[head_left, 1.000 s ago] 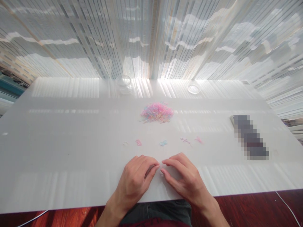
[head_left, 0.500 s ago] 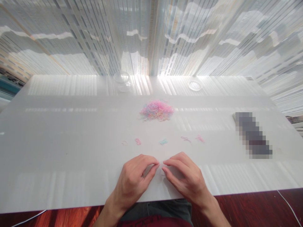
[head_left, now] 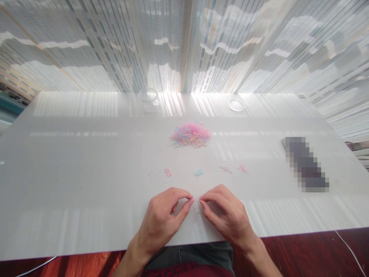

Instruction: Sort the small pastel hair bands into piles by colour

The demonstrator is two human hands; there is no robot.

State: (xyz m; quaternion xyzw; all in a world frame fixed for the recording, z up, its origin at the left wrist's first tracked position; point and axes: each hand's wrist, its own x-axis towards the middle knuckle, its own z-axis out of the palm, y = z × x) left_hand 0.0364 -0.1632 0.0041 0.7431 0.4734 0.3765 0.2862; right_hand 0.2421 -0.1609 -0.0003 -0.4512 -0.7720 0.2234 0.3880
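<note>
From where I watch, the fingertips of my left hand and right hand are pinched, the hands near each other but apart; I cannot tell whether a strand is clamped in either. The heap of coloured strands lies on the desk at twelve o'clock, beyond the blue cluster. The off-white strands and pink loops sit at ten, the mauve strands and pink tangle at two. I judge that only a few are set apart and most remain heaped.
</note>
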